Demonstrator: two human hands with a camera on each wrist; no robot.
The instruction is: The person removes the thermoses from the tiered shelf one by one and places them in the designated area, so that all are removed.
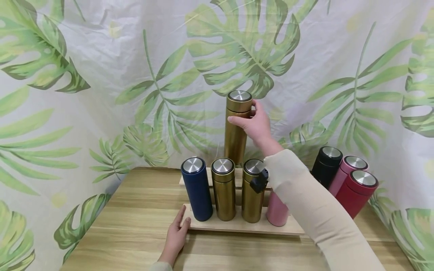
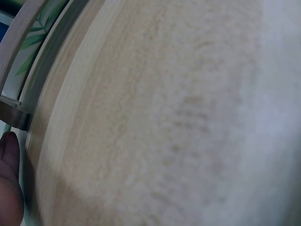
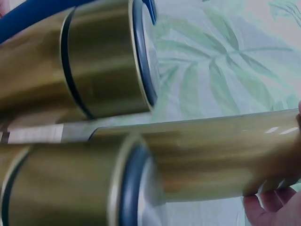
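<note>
My right hand point(image 1: 258, 126) grips a gold thermos bottle point(image 1: 236, 131) near its top, thumb across the front. The bottle stands upright over the back step of a pale wooden rack point(image 1: 237, 224), its base hidden behind the front row. In the right wrist view, the held gold bottle point(image 3: 202, 157) runs behind two nearer gold bottles. On the rack's front step are a blue bottle point(image 1: 198, 192), two gold bottles point(image 1: 225, 197) and a pink bottle point(image 1: 277, 212) partly covered by my right sleeve. My left hand point(image 1: 177, 233) touches the rack's left end, fingers straight.
To the right of the rack stand a black bottle point(image 1: 325, 165), another pink bottle point(image 1: 346, 171) and a red bottle point(image 1: 356, 192), partly behind my right arm. A leaf-patterned cloth point(image 1: 162, 75) hangs behind the wood-grain table point(image 1: 135, 226).
</note>
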